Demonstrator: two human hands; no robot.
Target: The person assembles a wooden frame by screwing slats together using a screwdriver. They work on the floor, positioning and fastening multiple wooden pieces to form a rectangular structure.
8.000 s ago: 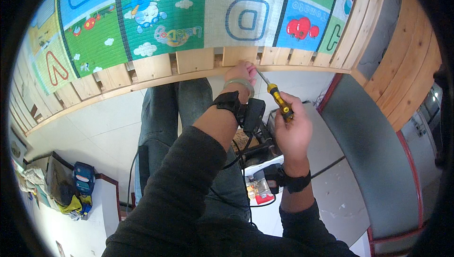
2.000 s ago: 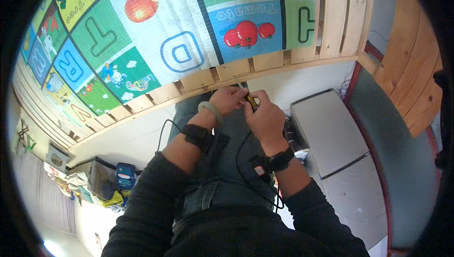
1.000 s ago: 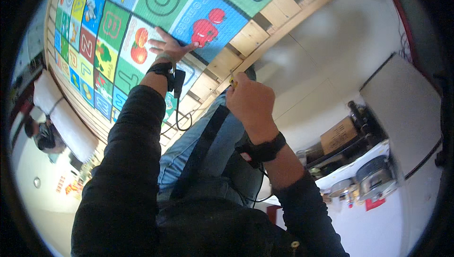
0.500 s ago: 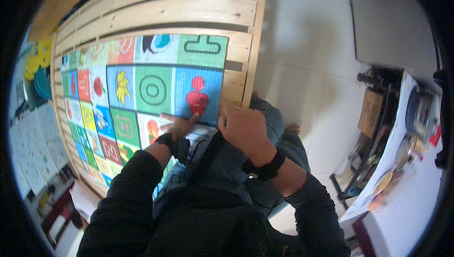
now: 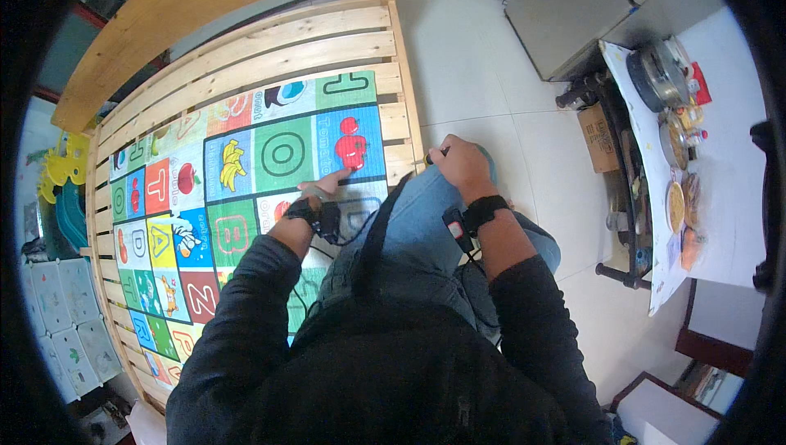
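My left hand (image 5: 324,185) rests on a colourful play mat (image 5: 282,154) printed with letters, fruit and animals. Its fingers are stretched out, one of them reaching the red tomato picture. Over my thigh, just past the bed's side rail (image 5: 413,101), my right hand (image 5: 464,165) is closed in a fist. A small dark and yellowish end (image 5: 429,158) shows at its thumb side; the rest is hidden in the fist. Both wrists wear black bands, with small devices and thin cables near them.
The mat lies on a slatted wooden bed frame (image 5: 303,48) with gaps between slats. At right, a table (image 5: 647,150) holds a pot and several food items, with a cardboard box (image 5: 599,140) below. White drawers (image 5: 61,314) and a yellow-green slide (image 5: 64,168) stand left.
My right fist has moved away from the mat's edge, outward past the bed rail. My left hand stays on the mat near the tomato picture. The whole view has shifted, showing more headboard.
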